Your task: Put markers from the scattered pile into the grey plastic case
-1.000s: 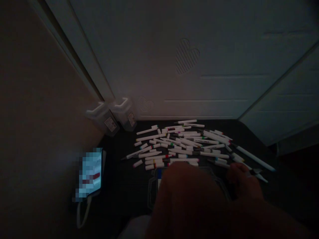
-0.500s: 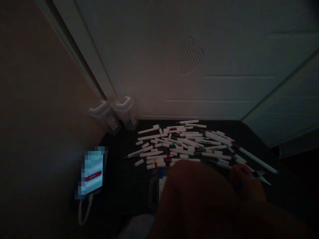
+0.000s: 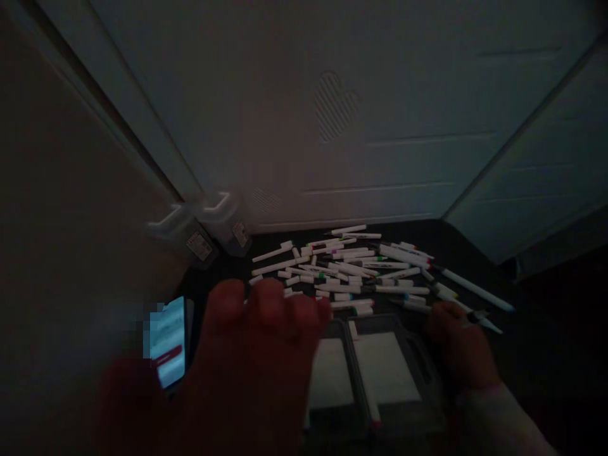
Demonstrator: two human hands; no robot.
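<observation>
Emerging beside left hand (image 3: 259, 367): case (image 3: 403, 415)

The left hand (image 3: 256, 373) and right hand (image 3: 460, 348) are bare; a pale sleeve (image 3: 506, 418) reaches the right wrist, perhaps white or faintly pinkish in this dimness.

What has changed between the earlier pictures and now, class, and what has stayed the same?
The left hand has moved left, uncovering much of the case, so white panels inside now show. The right hand stays right of the case; it is too dark to tell its grip. The scattered pens, two clear containers and phone look unmoved.
</observation>
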